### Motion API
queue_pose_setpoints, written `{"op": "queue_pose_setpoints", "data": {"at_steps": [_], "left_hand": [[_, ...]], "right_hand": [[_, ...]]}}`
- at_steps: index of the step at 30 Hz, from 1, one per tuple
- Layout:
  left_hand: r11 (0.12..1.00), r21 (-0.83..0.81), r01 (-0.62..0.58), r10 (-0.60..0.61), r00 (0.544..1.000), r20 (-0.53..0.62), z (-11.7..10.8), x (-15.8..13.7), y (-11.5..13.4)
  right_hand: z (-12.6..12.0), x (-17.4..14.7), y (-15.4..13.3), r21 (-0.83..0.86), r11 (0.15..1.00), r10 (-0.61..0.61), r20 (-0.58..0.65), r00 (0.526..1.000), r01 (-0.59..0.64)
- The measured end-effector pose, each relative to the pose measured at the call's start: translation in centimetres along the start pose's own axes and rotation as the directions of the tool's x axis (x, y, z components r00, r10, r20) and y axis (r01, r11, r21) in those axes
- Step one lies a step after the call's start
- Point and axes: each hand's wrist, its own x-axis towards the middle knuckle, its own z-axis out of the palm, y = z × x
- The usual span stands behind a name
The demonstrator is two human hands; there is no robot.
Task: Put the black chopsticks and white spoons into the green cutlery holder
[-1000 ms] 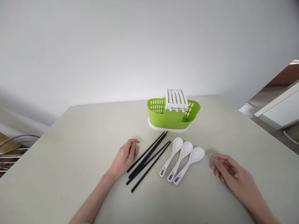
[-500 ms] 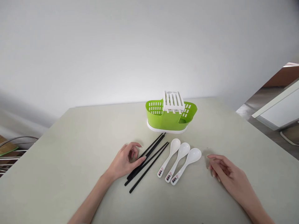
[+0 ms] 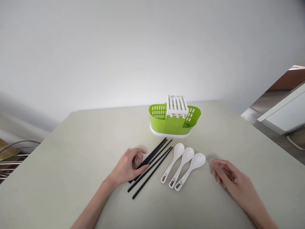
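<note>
Head view: at lower centre, the left hand (image 3: 125, 167) arches over slim black chopsticks (image 3: 152, 172), thumb and fingertips apart. Three glossy white spoons (image 3: 188, 154) lie just right of them. The right hand (image 3: 238, 183), lower right, is half-curled, its fingertip contact unclear. Near centre, a green perforated basket (image 3: 172, 126) stands on the pale surface (image 3: 95, 140).

At least five black chopsticks (image 3: 152, 172) are being counted partly beneath the left hand (image 3: 126, 168), the exact number being hidden by overlap. Three white spoons (image 3: 187, 155) are being counted between it and the right hand (image 3: 234, 179); one green basket (image 3: 170, 126) is being seen beyond both.
</note>
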Motion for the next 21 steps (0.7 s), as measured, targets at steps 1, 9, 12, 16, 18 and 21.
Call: {"op": "queue_pose_setpoints", "data": {"at_steps": [1,9,12,16,18,21], "left_hand": [[1.000,0.000,0.001,-0.001,1.000,-0.002,0.04,0.02,0.03],[1.000,-0.007,0.013,-0.014,0.999,-0.030,0.31,0.10,0.18],[1.000,-0.013,0.010,-0.010,0.999,-0.033,0.38,0.13,0.05],[0.999,-0.022,0.025,-0.026,0.999,-0.036,0.42,0.21,-0.09],[0.999,-0.029,0.039,-0.040,0.999,-0.032,0.41,0.23,-0.11],[0.998,-0.039,0.054,-0.056,0.998,-0.031,0.38,0.22,-0.11]], "right_hand": [[-0.02,0.00,0.12,-0.001,1.000,-0.006,-0.003,1.000,0.006],[-0.09,-0.03,0.23,-0.008,1.000,-0.019,-0.010,1.000,0.019],[-0.05,-0.06,0.08,-0.001,1.000,-0.010,-0.016,1.000,0.010],[-0.08,-0.12,0.02,0.000,1.000,0.018,-0.015,1.000,-0.018],[-0.11,-0.13,0.03,0.001,1.000,0.025,-0.009,1.000,-0.025],[-0.10,-0.12,0.05,-0.002,1.000,0.025,-0.008,1.000,-0.025]]}}
